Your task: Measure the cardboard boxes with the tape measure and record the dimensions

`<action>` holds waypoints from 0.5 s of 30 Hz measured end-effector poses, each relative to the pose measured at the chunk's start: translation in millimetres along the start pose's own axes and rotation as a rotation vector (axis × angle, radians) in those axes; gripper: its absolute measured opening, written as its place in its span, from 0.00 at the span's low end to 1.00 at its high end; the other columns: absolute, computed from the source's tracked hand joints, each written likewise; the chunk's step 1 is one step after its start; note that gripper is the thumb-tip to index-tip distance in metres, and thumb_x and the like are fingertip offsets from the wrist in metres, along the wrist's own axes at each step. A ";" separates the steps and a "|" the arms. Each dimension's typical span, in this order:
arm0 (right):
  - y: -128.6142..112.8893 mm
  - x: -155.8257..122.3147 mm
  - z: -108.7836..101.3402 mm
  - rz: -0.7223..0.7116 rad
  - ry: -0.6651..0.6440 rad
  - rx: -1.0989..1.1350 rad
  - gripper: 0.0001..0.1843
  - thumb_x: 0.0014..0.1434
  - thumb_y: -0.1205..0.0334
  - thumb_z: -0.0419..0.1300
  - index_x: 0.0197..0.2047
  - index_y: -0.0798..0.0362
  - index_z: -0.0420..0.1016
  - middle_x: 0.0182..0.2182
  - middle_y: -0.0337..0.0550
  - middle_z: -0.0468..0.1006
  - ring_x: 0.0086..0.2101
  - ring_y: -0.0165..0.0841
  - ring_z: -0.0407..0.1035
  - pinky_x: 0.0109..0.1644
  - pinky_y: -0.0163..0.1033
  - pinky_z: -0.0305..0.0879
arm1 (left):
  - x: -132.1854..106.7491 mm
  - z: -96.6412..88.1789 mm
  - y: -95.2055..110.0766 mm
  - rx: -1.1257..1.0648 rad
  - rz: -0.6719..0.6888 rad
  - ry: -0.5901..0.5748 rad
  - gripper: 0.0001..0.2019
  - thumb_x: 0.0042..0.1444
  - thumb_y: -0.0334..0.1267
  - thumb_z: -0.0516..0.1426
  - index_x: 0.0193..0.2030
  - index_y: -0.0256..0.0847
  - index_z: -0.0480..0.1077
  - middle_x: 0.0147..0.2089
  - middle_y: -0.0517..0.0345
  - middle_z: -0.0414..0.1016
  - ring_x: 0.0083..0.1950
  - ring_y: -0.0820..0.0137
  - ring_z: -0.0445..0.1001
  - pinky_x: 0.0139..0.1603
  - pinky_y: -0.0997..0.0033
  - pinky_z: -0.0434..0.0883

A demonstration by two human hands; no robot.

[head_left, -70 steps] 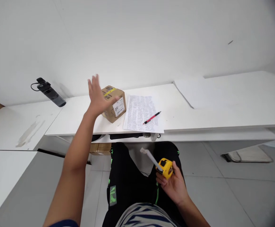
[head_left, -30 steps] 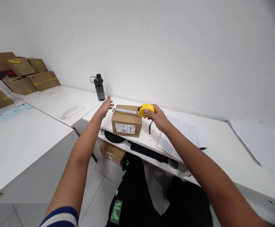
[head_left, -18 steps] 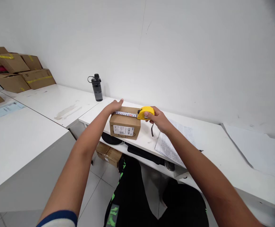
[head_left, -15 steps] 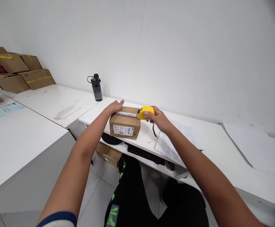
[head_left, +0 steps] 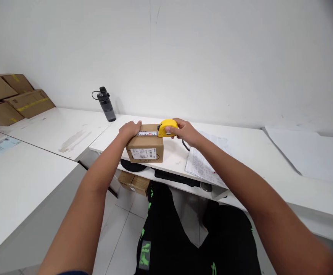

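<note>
A small cardboard box with a white label stands near the front edge of the white desk. My left hand lies on the box's top left corner, fingers bent over the end of the tape blade. My right hand grips the yellow tape measure at the box's top right corner. The blade runs across the top of the box between my hands.
A dark water bottle stands by the wall to the left. A written paper sheet lies right of the box. Cardboard boxes are stacked at far left. More boxes sit under the desk, near my legs.
My left hand came down from the air onto the box's left corner and pinned the tape end. My right hand brought the tape measure up from my lap to the box.
</note>
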State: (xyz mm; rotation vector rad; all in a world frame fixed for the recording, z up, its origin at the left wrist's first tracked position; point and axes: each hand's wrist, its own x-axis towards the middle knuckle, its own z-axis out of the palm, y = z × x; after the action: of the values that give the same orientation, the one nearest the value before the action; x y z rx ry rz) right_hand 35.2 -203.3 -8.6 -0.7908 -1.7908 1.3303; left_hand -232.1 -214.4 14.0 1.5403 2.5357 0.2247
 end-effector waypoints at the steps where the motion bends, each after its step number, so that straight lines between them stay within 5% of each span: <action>1: -2.3 -0.3 -1.5 -0.013 -0.013 -0.009 0.28 0.51 0.42 0.74 0.48 0.51 0.81 0.43 0.46 0.81 0.36 0.32 0.71 0.36 0.37 0.69 | 1.3 0.2 -0.4 -0.004 0.004 -0.005 0.37 0.70 0.61 0.39 0.65 0.36 0.75 0.67 0.37 0.76 0.65 0.43 0.75 0.59 0.49 0.72; 15: -5.0 6.4 -12.8 -0.020 -0.085 -0.040 0.24 0.53 0.44 0.74 0.46 0.52 0.81 0.42 0.46 0.82 0.35 0.32 0.72 0.34 0.37 0.70 | 3.7 1.0 0.2 -0.030 -0.009 -0.010 0.36 0.70 0.62 0.41 0.60 0.37 0.77 0.64 0.37 0.78 0.62 0.44 0.78 0.56 0.52 0.73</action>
State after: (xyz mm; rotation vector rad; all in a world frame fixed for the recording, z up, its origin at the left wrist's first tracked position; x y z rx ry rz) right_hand 42.5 -193.0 -0.3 -0.7459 -1.8917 1.3367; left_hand -233.3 -211.0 12.8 1.5157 2.5192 0.2523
